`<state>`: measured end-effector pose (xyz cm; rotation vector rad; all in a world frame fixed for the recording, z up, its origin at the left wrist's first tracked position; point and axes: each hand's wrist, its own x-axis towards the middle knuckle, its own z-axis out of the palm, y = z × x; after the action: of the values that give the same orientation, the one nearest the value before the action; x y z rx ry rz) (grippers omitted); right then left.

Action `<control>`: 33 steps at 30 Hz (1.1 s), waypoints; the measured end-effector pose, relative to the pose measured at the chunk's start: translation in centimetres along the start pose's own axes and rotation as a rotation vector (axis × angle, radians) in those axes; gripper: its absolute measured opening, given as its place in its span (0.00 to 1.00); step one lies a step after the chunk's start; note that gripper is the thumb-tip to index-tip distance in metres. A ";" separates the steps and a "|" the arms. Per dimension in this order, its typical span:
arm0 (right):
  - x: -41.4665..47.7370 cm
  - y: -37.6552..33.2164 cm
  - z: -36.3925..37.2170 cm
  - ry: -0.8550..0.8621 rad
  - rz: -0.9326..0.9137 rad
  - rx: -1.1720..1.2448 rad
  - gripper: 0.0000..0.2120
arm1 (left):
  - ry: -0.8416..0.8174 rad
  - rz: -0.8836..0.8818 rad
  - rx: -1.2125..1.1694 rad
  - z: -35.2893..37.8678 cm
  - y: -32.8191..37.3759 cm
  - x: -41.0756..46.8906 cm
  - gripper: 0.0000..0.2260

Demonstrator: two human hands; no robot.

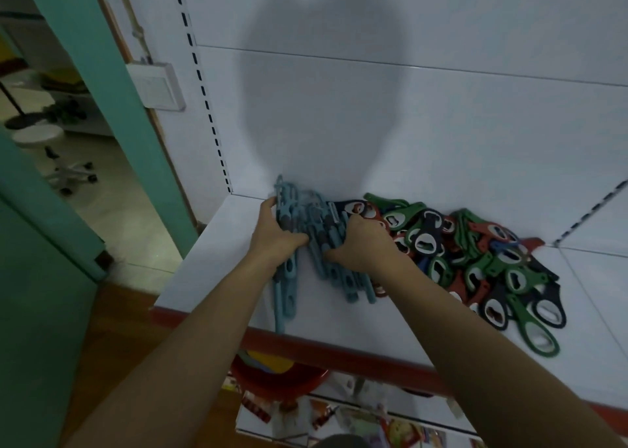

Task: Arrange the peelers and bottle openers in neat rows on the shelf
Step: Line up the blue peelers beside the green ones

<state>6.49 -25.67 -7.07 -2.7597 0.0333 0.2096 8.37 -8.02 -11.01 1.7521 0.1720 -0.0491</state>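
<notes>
A bundle of several light-blue peelers (307,223) lies at the back left of the white shelf (217,271). My left hand (273,232) grips the bundle's left side with fingers curled over it. From the right, my right hand (362,243) grips the same bundle. More blue peelers (285,294) stick out below my hands toward the front edge. To the right spreads a loose heap of several green, red, black and blue bottle openers (475,260), touching the peelers beside my right hand.
The shelf's red front edge (339,347) runs below my arms. A lower shelf holds packaged goods and a red bowl (275,379). A teal door frame (112,107) stands to the left, with a stool (40,138) beyond. The white back panel (441,124) rises behind.
</notes>
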 end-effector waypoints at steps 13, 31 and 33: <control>0.5 -0.4 0.5 0.026 -0.002 0.032 0.29 | 0.065 -0.135 0.054 -1.1 0.2 0.6 0.38; 1.2 -1.3 0.8 -0.011 -0.033 0.156 0.31 | -0.090 -0.101 0.688 1.6 2.1 1.8 0.45; 0.9 -1.3 0.8 0.028 -0.050 0.135 0.31 | -0.096 -0.113 0.691 1.8 2.2 1.5 0.49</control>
<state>7.34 -24.16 -7.50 -2.6252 -0.0141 0.1495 10.32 -10.01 -9.40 2.4206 0.1977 -0.3049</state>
